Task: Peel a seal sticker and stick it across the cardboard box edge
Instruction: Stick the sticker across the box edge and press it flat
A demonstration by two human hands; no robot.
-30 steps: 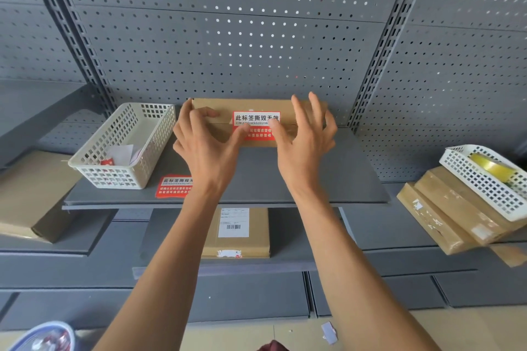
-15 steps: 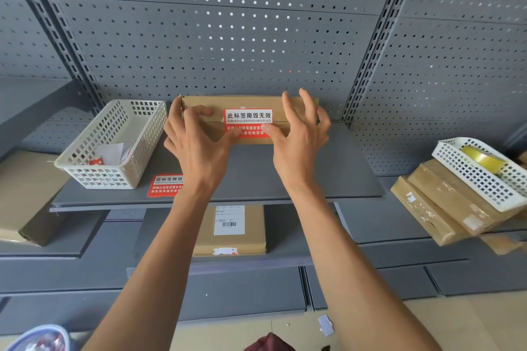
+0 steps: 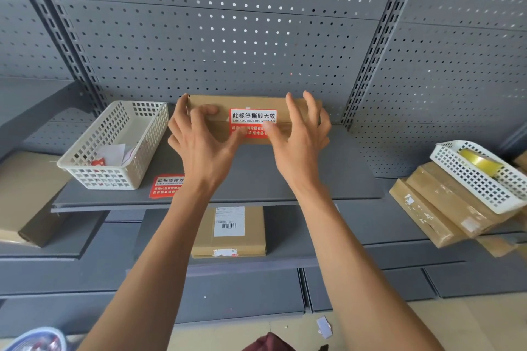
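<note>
Cardboard box [image 3: 251, 107] sits at the back of the shelf [image 3: 256, 177], pushed right up against the pegboard wall [image 3: 256, 37], which we figure is on purpose: the wall gives us something to push against so the box doesn't slide. Our red and white sticker [image 3: 253, 122] is already on the box, folded over its front top edge, white half on the lid and red half on the front face.

Our left hand [image 3: 204, 141] wraps the left end of the box, fingers spread over the top, thumb pressing the sticker's lower left corner. Our right hand [image 3: 301, 134] mirrors it at the right end, fingers fanned out, thumb on the sticker's right side. So neither grip is pinching anything, both are open and pressing flat to rub the seal down.

Left of the box there's a white basket [image 3: 114, 145], and just in front of that basket a spare sticker [image 3: 166, 186] lying on the shelf.

Looks nearly done to us, just smoothing left.
</note>
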